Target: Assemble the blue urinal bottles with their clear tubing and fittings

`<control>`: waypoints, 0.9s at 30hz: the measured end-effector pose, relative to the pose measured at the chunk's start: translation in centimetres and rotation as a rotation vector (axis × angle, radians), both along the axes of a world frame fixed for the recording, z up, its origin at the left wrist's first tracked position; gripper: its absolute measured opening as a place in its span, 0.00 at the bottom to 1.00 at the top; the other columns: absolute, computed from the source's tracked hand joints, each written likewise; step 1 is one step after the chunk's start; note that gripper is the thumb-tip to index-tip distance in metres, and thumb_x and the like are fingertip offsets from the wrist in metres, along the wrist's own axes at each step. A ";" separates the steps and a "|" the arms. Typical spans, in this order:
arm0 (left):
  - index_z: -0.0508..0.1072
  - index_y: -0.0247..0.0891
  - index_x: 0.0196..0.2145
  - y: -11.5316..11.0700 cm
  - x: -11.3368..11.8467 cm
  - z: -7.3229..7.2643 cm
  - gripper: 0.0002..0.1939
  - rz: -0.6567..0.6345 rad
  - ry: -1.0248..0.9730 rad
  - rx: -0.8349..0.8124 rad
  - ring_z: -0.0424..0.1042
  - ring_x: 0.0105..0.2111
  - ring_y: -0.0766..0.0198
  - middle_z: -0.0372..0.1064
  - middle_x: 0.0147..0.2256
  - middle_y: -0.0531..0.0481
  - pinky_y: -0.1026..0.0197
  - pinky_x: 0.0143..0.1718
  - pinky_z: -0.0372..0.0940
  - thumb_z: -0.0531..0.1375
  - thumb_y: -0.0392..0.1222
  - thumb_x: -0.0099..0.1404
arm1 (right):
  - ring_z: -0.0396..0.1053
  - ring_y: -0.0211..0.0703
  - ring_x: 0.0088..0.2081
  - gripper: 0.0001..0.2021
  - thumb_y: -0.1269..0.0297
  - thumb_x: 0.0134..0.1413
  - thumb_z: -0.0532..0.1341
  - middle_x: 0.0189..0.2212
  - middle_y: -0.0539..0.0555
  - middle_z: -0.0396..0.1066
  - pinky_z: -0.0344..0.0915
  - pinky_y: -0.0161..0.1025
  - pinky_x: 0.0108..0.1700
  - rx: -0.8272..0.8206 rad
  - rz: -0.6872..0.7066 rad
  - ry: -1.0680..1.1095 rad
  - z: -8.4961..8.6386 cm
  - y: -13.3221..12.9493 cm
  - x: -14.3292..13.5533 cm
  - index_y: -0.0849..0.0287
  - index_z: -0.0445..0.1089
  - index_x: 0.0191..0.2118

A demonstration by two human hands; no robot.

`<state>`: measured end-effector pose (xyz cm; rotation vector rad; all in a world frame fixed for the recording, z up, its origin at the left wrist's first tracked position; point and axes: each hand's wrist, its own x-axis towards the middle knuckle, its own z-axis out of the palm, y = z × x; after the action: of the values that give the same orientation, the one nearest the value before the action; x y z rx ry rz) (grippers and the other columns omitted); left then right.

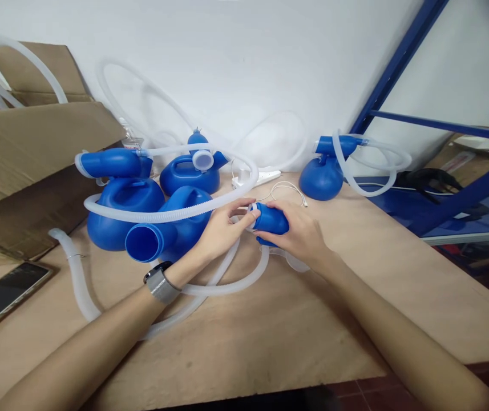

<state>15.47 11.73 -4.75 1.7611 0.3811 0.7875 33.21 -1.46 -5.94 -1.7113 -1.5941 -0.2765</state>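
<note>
Held above the wooden table is a blue plastic hose head, a rounded piece like those topping the nearby jugs. My right hand wraps round its body from the right. At its left end, my left hand pinches a whitish cap or ring, partly hidden by the fingers. A translucent corrugated hose runs down from under the head and curves left. Just left of my hands, a blue jug lies with its open round mouth towards me.
Two blue jugs with heads and hoses stand behind on the left; another jug stands at the right. A cardboard box, a phone, a power strip and a blue shelf frame surround the table.
</note>
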 end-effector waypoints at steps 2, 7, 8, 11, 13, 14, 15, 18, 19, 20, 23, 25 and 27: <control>0.81 0.38 0.55 0.2 -0.3 0.3 0.22 -0.032 0.012 -0.009 0.80 0.53 0.49 0.80 0.56 0.40 0.46 0.58 0.74 0.70 0.52 0.67 | 0.78 0.66 0.57 0.31 0.35 0.58 0.71 0.56 0.59 0.81 0.72 0.60 0.62 0.014 0.018 0.012 -0.2 0.0 -0.3 0.48 0.77 0.59; 0.79 0.37 0.54 0.7 -0.6 0.9 0.27 -0.089 0.036 -0.061 0.80 0.54 0.50 0.80 0.57 0.41 0.45 0.59 0.75 0.75 0.47 0.60 | 0.76 0.65 0.60 0.27 0.39 0.62 0.69 0.59 0.57 0.80 0.60 0.66 0.73 0.031 0.057 -0.013 -0.2 0.2 -0.3 0.46 0.79 0.60; 0.79 0.37 0.54 0.7 -0.7 1.0 0.27 -0.091 0.042 -0.068 0.80 0.53 0.50 0.79 0.56 0.41 0.45 0.58 0.75 0.75 0.47 0.59 | 0.76 0.66 0.60 0.26 0.39 0.63 0.69 0.58 0.57 0.81 0.54 0.68 0.75 0.037 0.056 -0.029 -0.2 0.2 -0.3 0.46 0.79 0.60; 0.79 0.38 0.53 0.6 -0.8 1.1 0.25 -0.089 0.053 -0.063 0.80 0.52 0.50 0.79 0.55 0.41 0.44 0.56 0.76 0.74 0.47 0.60 | 0.76 0.66 0.59 0.25 0.40 0.64 0.69 0.56 0.58 0.82 0.47 0.71 0.77 0.051 0.064 -0.069 -0.3 0.4 -0.3 0.45 0.79 0.61; 0.78 0.39 0.53 0.7 -0.8 1.1 0.24 -0.084 0.043 -0.045 0.80 0.52 0.50 0.80 0.55 0.42 0.44 0.57 0.75 0.72 0.46 0.61 | 0.76 0.65 0.60 0.25 0.42 0.64 0.69 0.56 0.58 0.81 0.52 0.70 0.75 0.084 0.102 -0.084 -0.4 0.4 -0.3 0.45 0.78 0.62; 0.78 0.39 0.52 0.7 -0.8 1.0 0.23 -0.072 0.034 -0.035 0.80 0.51 0.50 0.80 0.55 0.43 0.44 0.57 0.75 0.72 0.46 0.61 | 0.75 0.65 0.61 0.26 0.43 0.64 0.70 0.57 0.59 0.80 0.54 0.69 0.74 0.109 0.123 -0.090 -0.4 0.4 -0.3 0.46 0.77 0.63; 0.79 0.39 0.52 0.8 -0.8 1.0 0.22 -0.050 0.023 -0.020 0.80 0.51 0.51 0.80 0.54 0.43 0.44 0.57 0.75 0.71 0.45 0.61 | 0.74 0.65 0.62 0.28 0.43 0.63 0.71 0.59 0.59 0.79 0.56 0.68 0.74 0.134 0.134 -0.091 -0.4 0.5 -0.3 0.46 0.76 0.64; 0.80 0.39 0.45 1.2 -0.8 1.0 0.14 0.032 -0.011 0.067 0.81 0.50 0.51 0.83 0.48 0.44 0.46 0.57 0.75 0.71 0.46 0.63 | 0.68 0.68 0.67 0.38 0.39 0.56 0.74 0.64 0.62 0.72 0.60 0.67 0.72 0.192 0.076 -0.007 -0.5 0.5 0.1 0.46 0.70 0.69; 0.80 0.39 0.42 1.2 -0.9 1.1 0.12 0.050 -0.022 0.097 0.81 0.49 0.51 0.83 0.46 0.45 0.47 0.57 0.75 0.71 0.46 0.63 | 0.66 0.68 0.69 0.42 0.37 0.54 0.74 0.65 0.63 0.70 0.62 0.68 0.71 0.192 0.043 0.051 -0.5 0.5 0.4 0.46 0.68 0.70; 0.81 0.39 0.41 1.3 -0.9 1.2 0.11 0.059 -0.033 0.114 0.81 0.49 0.51 0.83 0.45 0.45 0.48 0.56 0.76 0.71 0.46 0.63 | 0.65 0.69 0.69 0.44 0.36 0.52 0.75 0.66 0.63 0.69 0.63 0.68 0.70 0.181 0.020 0.120 -0.4 0.5 0.7 0.46 0.66 0.71; 0.81 0.39 0.40 1.1 -1.1 1.5 0.10 0.056 -0.067 0.098 0.81 0.46 0.53 0.83 0.44 0.46 0.52 0.51 0.77 0.71 0.45 0.63 | 0.70 0.68 0.65 0.46 0.34 0.47 0.76 0.65 0.64 0.69 0.69 0.66 0.64 0.105 0.033 0.348 0.0 0.5 1.6 0.47 0.67 0.68; 0.81 0.38 0.41 0.8 -1.2 1.8 0.10 0.029 -0.099 0.065 0.81 0.45 0.55 0.82 0.44 0.47 0.54 0.48 0.77 0.71 0.44 0.63 | 0.71 0.68 0.64 0.47 0.31 0.42 0.76 0.63 0.64 0.71 0.72 0.62 0.61 0.088 0.068 0.485 0.3 0.5 2.1 0.48 0.69 0.66; 0.82 0.38 0.42 0.5 -1.3 2.1 0.12 0.010 -0.127 0.020 0.81 0.44 0.55 0.82 0.44 0.47 0.55 0.47 0.77 0.72 0.43 0.62 | 0.70 0.69 0.64 0.53 0.24 0.38 0.73 0.62 0.64 0.72 0.75 0.59 0.59 0.103 0.108 0.625 0.3 0.5 2.2 0.47 0.67 0.67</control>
<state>14.17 12.23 -2.68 1.7183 0.2985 0.9082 35.40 -0.94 -5.65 -1.4345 -1.1741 0.2140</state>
